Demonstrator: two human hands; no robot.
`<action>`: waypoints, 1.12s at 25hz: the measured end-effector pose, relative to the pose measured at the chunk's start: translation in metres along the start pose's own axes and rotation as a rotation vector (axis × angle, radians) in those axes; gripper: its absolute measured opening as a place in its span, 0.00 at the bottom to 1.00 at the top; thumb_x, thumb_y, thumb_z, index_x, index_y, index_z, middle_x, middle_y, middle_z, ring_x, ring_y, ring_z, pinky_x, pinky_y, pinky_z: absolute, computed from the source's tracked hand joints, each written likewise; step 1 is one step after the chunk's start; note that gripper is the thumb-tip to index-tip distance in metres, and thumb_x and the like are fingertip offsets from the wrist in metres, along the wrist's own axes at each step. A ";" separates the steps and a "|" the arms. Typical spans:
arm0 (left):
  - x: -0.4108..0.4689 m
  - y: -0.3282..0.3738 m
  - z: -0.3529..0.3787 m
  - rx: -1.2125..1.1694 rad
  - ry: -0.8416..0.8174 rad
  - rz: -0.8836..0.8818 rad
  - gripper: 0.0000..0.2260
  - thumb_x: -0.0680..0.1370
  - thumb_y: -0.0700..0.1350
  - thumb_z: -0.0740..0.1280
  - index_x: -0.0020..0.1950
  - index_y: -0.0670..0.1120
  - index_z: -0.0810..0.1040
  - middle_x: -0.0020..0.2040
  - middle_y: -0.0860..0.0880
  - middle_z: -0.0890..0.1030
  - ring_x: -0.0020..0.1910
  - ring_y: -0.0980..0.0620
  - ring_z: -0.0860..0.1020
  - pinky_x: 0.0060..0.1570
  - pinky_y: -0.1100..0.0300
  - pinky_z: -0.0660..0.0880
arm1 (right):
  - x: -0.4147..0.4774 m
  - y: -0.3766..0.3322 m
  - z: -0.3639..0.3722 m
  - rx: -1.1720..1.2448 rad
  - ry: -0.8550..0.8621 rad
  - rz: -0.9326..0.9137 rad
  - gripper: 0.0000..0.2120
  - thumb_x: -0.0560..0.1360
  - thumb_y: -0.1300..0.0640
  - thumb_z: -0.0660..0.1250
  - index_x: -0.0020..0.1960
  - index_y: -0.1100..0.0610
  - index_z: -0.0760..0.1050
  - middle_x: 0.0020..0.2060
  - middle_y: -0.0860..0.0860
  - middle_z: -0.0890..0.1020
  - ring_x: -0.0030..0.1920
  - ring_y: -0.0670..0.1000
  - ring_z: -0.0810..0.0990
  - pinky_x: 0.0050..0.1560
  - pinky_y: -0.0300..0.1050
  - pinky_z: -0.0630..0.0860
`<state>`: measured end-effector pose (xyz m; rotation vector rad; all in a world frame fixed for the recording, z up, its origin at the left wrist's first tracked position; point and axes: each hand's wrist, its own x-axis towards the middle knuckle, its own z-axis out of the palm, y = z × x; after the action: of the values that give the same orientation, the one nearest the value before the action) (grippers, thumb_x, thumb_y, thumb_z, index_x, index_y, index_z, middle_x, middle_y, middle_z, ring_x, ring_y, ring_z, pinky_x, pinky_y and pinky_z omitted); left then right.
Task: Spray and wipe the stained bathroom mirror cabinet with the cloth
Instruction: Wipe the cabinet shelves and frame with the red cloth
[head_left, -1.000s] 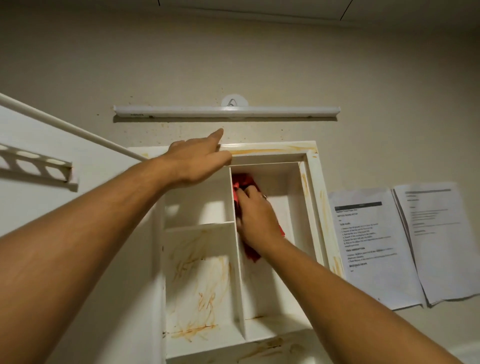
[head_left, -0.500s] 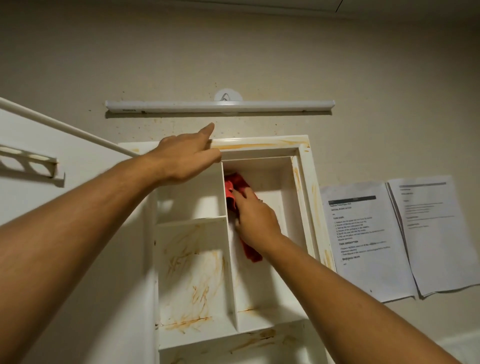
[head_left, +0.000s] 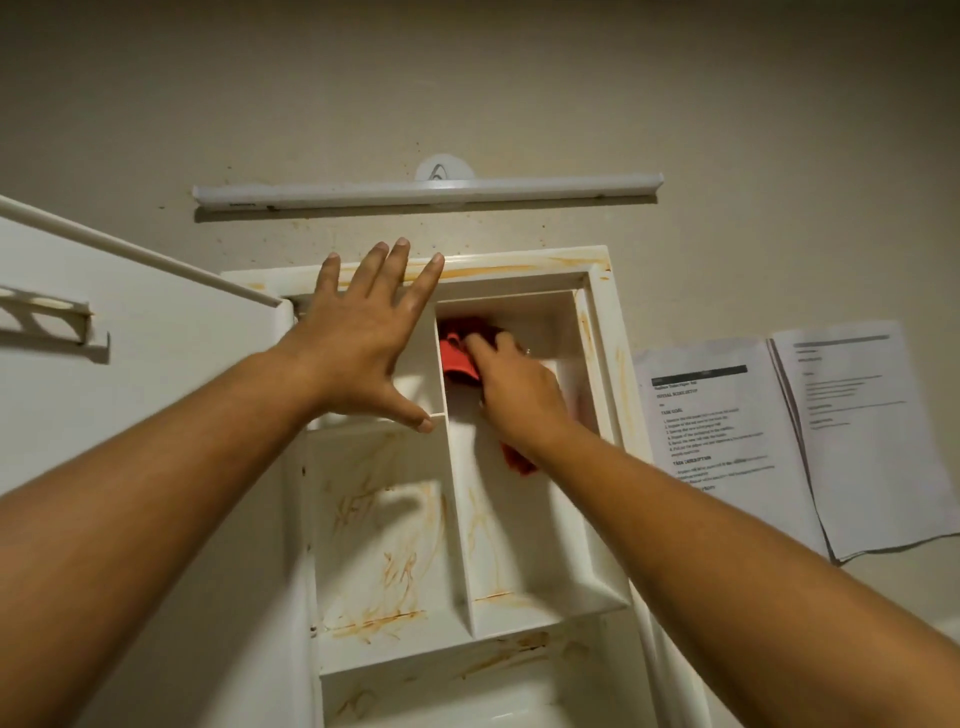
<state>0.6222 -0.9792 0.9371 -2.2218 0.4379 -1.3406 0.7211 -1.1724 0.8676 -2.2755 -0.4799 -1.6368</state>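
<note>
The white wall cabinet (head_left: 605, 364) hangs open, its shelves and frame streaked with orange-brown stains. My right hand (head_left: 514, 395) is inside the upper right compartment and presses a red cloth (head_left: 460, 358) against the vertical divider and back wall; part of the cloth hangs out below my wrist. My left hand (head_left: 363, 338) is spread flat with straight fingers over the top left of the cabinet, fingertips on the stained top frame, thumb near the small shelf edge. No spray bottle is in view.
The cabinet door (head_left: 130, 415) stands open to the left with a small rail on its inside. A white light bar (head_left: 426, 193) is fixed on the wall above. Two printed paper sheets (head_left: 779, 441) are stuck to the wall on the right.
My left hand has opened from gripping the top frame edge to lying spread flat over it. The right hand with the cloth has moved slightly up in the right compartment.
</note>
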 end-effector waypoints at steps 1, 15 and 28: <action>0.000 0.000 0.002 0.002 0.017 -0.007 0.72 0.56 0.82 0.67 0.77 0.53 0.21 0.82 0.40 0.32 0.82 0.40 0.35 0.78 0.31 0.45 | -0.029 0.000 0.014 0.071 -0.056 -0.036 0.29 0.81 0.55 0.63 0.79 0.43 0.59 0.69 0.55 0.72 0.57 0.63 0.80 0.49 0.53 0.76; 0.001 0.005 0.008 0.018 0.100 -0.045 0.74 0.56 0.79 0.72 0.77 0.54 0.21 0.83 0.40 0.35 0.83 0.39 0.39 0.78 0.31 0.46 | -0.105 -0.018 0.035 0.036 -0.135 -0.026 0.38 0.81 0.57 0.66 0.83 0.46 0.49 0.75 0.55 0.67 0.63 0.61 0.79 0.56 0.58 0.83; 0.002 0.006 0.008 0.047 0.106 -0.045 0.74 0.55 0.80 0.72 0.78 0.53 0.22 0.83 0.38 0.37 0.83 0.38 0.41 0.77 0.29 0.48 | -0.131 -0.010 0.036 -0.020 -0.063 0.571 0.43 0.80 0.58 0.69 0.84 0.53 0.45 0.73 0.58 0.68 0.59 0.59 0.81 0.54 0.51 0.82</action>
<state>0.6298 -0.9837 0.9321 -2.1411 0.3922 -1.4823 0.7082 -1.1605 0.7323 -2.2009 0.1703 -1.2834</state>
